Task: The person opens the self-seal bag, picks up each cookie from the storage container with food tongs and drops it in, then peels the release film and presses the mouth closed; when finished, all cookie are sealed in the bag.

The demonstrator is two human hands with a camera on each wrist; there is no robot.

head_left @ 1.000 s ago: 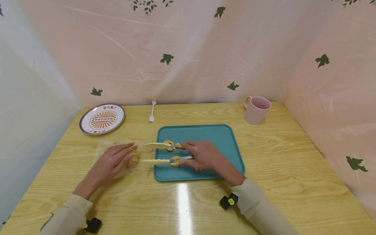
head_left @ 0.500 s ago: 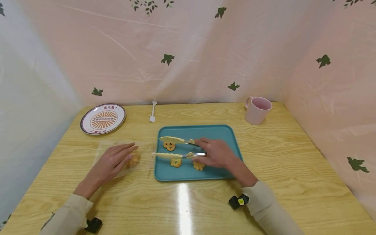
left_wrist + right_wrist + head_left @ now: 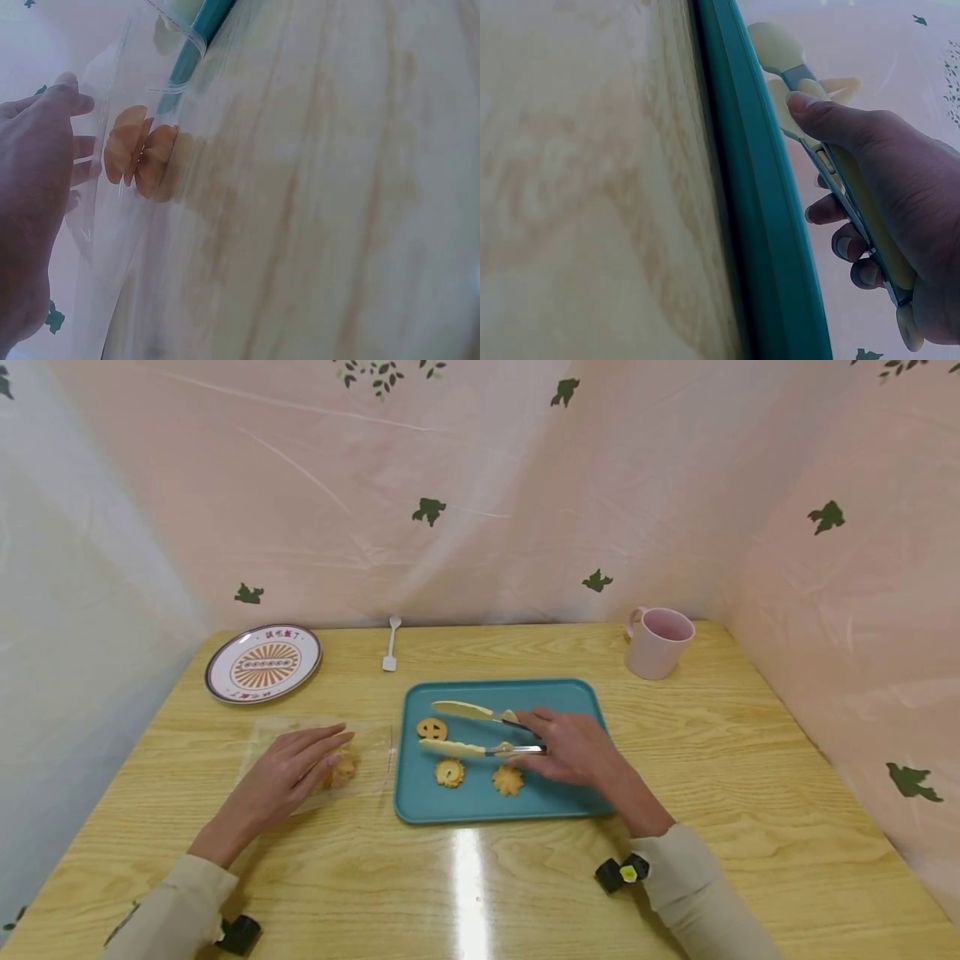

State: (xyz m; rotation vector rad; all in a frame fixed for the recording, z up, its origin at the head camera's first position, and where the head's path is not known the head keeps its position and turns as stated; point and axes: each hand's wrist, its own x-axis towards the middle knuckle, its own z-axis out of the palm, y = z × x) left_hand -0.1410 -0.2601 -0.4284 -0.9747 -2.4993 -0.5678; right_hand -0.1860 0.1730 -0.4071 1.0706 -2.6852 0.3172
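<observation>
In the head view my right hand [image 3: 566, 747] grips a pair of tongs [image 3: 453, 747] with cream-coloured tips. The tongs are spread apart above the teal tray [image 3: 525, 692], with nothing between their tips. On the tray lie a pretzel-shaped cookie [image 3: 432, 729], a round ridged cookie [image 3: 449, 772] and a flower-shaped cookie [image 3: 507, 780]. My left hand [image 3: 288, 772] holds the upper layer of a clear plastic bag [image 3: 372, 739] on the table. Cookies [image 3: 142, 154] stand inside the bag in the left wrist view. In the right wrist view, my thumb and fingers wrap the tongs' handles.
A white patterned plate [image 3: 262, 664] lies at the back left. Near it is a small white spatula-like utensil [image 3: 390, 645]. The pink mug [image 3: 657, 642] stands at the back right. A printed cloth [image 3: 480, 468] hangs behind the wooden table [image 3: 750, 760].
My right hand has drawn the tongs from over the bag's mouth rightward across the tray, uncovering the cookies there. My left hand has stayed at the bag.
</observation>
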